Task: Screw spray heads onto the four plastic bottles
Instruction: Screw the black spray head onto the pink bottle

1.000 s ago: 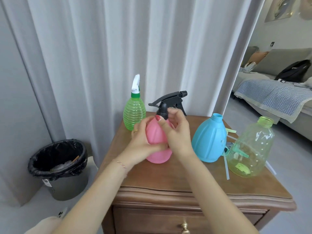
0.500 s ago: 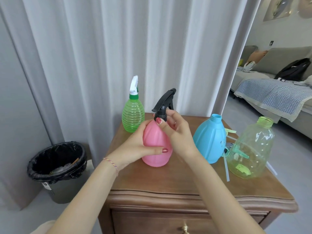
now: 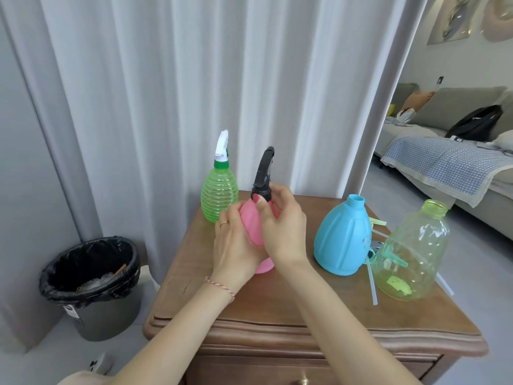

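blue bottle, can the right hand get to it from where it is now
Probably yes: the blue bottle stands just right of the right hand with bare tabletop between, though that hand is busy on the black spray head.

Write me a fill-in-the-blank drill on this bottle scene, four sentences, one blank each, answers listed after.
1. The left hand steadies the ____ bottle on the wooden cabinet.
2. The right hand grips the collar of the ____ spray head.
3. The ribbed green bottle already carries a ____ spray head.
4. The blue bottle and the clear yellow-green bottle each have an ____ neck.

Answers: pink; black; white; open
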